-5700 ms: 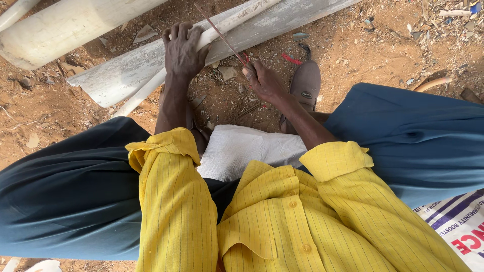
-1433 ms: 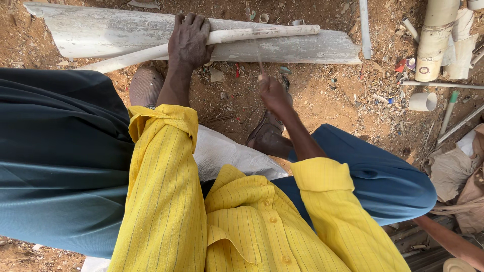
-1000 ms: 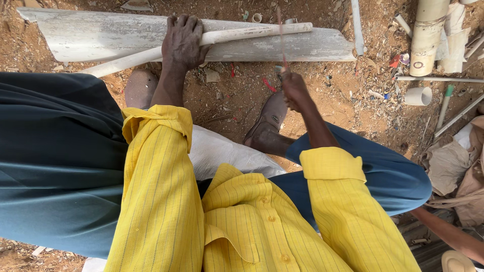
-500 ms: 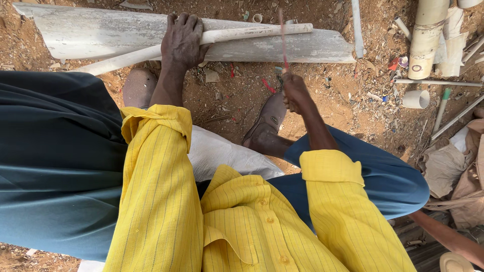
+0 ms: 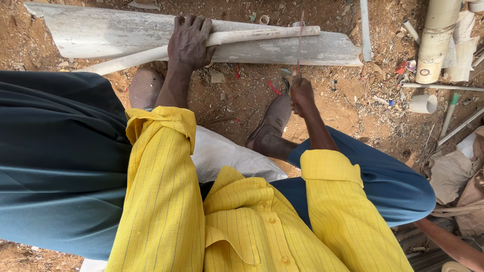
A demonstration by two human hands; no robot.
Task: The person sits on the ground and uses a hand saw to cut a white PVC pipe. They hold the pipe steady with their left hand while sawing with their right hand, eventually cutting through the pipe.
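Note:
My left hand [image 5: 189,41] presses down on a thin white pipe [image 5: 262,35] that lies across a wide, dirty white half-pipe [image 5: 101,32] on the dirt. My right hand [image 5: 301,93] grips the near end of a thin saw blade [image 5: 300,40], which stands across the thin pipe close to its right end. I sit low, in yellow sleeves and dark blue trousers, with both shoes planted just short of the pipes.
Several cream pipes and short offcuts [image 5: 436,43] lie at the upper right, with a short ring of pipe [image 5: 422,103] beside them. A white sack [image 5: 222,153] sits under me. Cloth and sacks [image 5: 454,171] pile at the right edge. Another person's arm [image 5: 448,244] shows at the lower right.
My right hand has moved the blade forward onto the thin pipe near its right end. My left hand has kept its hold on the pipe.

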